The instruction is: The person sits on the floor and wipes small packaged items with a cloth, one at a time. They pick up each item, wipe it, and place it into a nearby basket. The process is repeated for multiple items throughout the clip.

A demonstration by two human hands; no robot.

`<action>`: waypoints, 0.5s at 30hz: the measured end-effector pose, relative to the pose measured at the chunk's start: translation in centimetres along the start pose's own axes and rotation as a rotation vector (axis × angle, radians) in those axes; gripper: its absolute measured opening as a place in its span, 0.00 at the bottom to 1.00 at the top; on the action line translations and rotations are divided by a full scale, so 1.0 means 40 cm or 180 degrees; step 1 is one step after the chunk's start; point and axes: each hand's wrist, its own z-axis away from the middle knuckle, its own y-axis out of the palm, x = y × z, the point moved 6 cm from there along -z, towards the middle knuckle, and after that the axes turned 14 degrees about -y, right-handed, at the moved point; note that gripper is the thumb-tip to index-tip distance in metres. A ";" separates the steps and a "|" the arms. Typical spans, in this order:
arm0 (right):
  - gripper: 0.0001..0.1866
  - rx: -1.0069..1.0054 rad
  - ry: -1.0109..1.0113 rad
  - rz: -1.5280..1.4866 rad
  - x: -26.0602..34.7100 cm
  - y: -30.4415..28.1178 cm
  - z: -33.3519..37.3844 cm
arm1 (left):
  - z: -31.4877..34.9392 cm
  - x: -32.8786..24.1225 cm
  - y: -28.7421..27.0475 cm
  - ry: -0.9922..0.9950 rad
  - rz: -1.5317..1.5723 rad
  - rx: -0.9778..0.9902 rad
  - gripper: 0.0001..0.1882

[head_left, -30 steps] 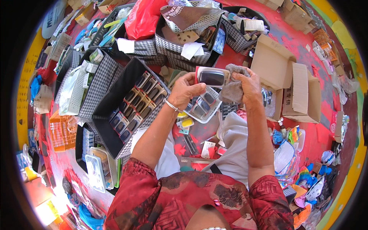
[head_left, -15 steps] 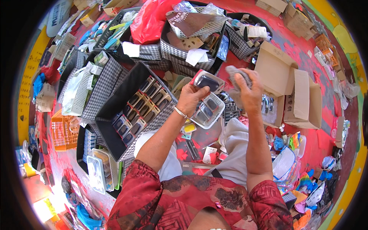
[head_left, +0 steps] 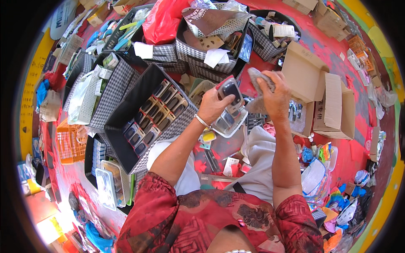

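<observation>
Between thumb and fingers, my left hand (head_left: 212, 106) grips a clear blister pack (head_left: 230, 89) with a dark oval item and a red edge; its kind I cannot make out. My right hand (head_left: 276, 97) is closed on a crumpled grey cloth (head_left: 255, 79), just right of the pack and apart from it. Part of the cloth hangs below the fingers. Under the pack, a white plastic basket (head_left: 228, 135) holds similar packs. At left, a tilted houndstooth-patterned storage box (head_left: 116, 135) contains rows of dark oval items in packs.
An open cardboard box (head_left: 301, 67) stands at the right, beside another carton (head_left: 344, 111). Several patterned bins (head_left: 202, 69) full of goods line the far side, with a red plastic bag (head_left: 162, 25) on top. An orange basket (head_left: 69, 143) sits at far left.
The blister pack has turned in my left hand from lying sideways to more upright. My right hand and the cloth have shifted slightly; the cloth now spreads wider.
</observation>
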 end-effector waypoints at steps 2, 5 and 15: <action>0.08 0.0026 -0.0566 -0.0218 0.047 0.023 -0.009 | 0.004 -0.002 0.008 0.0111 -0.0453 -0.0029 0.16; 0.08 0.1247 -0.0963 -0.0661 0.076 0.092 0.006 | 0.014 -0.018 0.002 0.0272 -0.0945 -0.0130 0.15; 0.11 0.0648 -0.0956 -0.0225 0.061 0.051 0.000 | 0.011 -0.011 0.018 0.0006 -0.1092 0.0288 0.18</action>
